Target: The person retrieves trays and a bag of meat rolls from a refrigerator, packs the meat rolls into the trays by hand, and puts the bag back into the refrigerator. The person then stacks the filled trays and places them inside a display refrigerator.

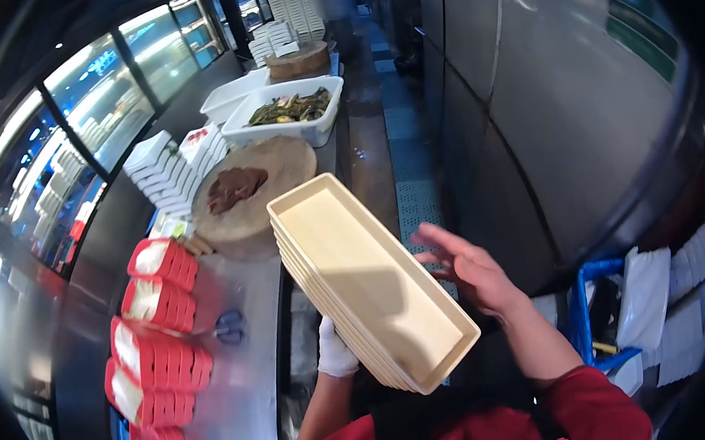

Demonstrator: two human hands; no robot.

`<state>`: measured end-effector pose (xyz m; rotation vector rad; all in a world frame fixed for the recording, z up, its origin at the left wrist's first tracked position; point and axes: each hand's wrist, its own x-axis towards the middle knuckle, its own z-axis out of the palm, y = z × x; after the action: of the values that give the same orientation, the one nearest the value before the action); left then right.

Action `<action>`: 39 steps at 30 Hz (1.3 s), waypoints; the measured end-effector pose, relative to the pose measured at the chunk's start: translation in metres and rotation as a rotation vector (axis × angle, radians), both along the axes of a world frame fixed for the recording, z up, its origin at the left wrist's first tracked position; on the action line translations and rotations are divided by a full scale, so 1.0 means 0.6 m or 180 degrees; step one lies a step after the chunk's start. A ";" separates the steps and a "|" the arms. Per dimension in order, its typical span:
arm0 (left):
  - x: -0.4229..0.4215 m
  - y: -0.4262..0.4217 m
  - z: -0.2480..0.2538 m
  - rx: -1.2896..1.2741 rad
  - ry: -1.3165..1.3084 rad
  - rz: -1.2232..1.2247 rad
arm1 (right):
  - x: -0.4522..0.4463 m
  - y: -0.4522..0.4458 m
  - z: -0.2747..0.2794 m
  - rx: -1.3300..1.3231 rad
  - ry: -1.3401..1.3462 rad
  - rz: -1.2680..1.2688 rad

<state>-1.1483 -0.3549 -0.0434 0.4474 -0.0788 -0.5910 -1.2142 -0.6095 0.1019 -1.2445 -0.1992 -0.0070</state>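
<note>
A stack of long beige rectangular trays [373, 276] is held tilted in front of my body, the top one showing its bare inside. My left hand [335, 350], in a white glove, supports the stack from its lower left side; its fingers are mostly hidden beneath. To the right of the stack is my bare right hand [470, 265], fingers apart and slightly blurred, close to the trays' right edge. I cannot tell whether it touches them. Dark red meat [237, 187] lies on a round wooden chopping block [278, 156] just beyond the stack.
Red baskets [166, 302] with white contents line the counter [246, 391] on the left, near dark-handled scissors [229, 327]. White stacked trays [161, 172] and a white tub [326, 128] of dark green food stand farther back. A blue crate [584, 310] sits at right, beside a metal wall [486, 137].
</note>
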 end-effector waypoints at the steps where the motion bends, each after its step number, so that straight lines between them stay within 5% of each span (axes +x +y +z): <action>1: 0.039 -0.023 0.012 0.0243 -0.0025 -0.0006 | 0.037 -0.003 -0.019 0.0429 0.0330 0.0125; 2: 0.078 -0.049 0.020 0.0466 -0.0072 0.0001 | 0.071 -0.006 -0.033 0.0841 0.0638 0.0256; 3: 0.115 -0.080 0.013 0.0338 0.0004 0.0001 | 0.102 -0.023 -0.039 -0.0068 0.1273 0.0106; 4: 0.149 -0.111 0.009 0.0298 0.0012 0.0000 | 0.126 -0.035 -0.078 0.0484 0.1661 -0.0085; 7: 0.239 -0.210 0.091 0.0654 0.0143 -0.0428 | 0.199 -0.121 -0.132 0.0747 0.1561 0.0035; 10: 0.350 -0.311 0.059 0.0565 0.0177 -0.0896 | 0.272 -0.199 -0.160 0.1347 0.1085 0.0217; 14: 0.508 -0.466 -0.020 0.1349 -0.0272 -0.0372 | 0.417 -0.314 -0.151 0.1032 0.1391 -0.0436; 21: 0.766 -0.695 0.015 0.0508 -0.0082 -0.0247 | 0.725 -0.517 -0.101 0.0837 0.2221 -0.0745; 24: 0.873 -0.752 0.080 0.0831 -0.0314 0.0151 | 0.883 -0.593 -0.086 0.0741 0.1996 -0.0345; 30: 1.182 -0.864 0.086 -0.0330 0.0128 0.0579 | 1.271 -0.703 -0.046 0.0232 0.1694 0.0251; 34: 1.396 -0.927 0.126 -0.0778 -0.0298 0.1271 | 1.524 -0.758 0.006 0.0169 0.1879 0.1242; 39: 1.625 -0.950 0.121 -0.0485 -0.0044 0.1883 | 1.787 -0.778 0.026 -0.0012 0.2015 0.2011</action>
<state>-0.1731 -0.9246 0.0295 0.3046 -0.0020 0.0005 -0.1423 -1.0761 0.1178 -1.0869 -0.0315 0.9201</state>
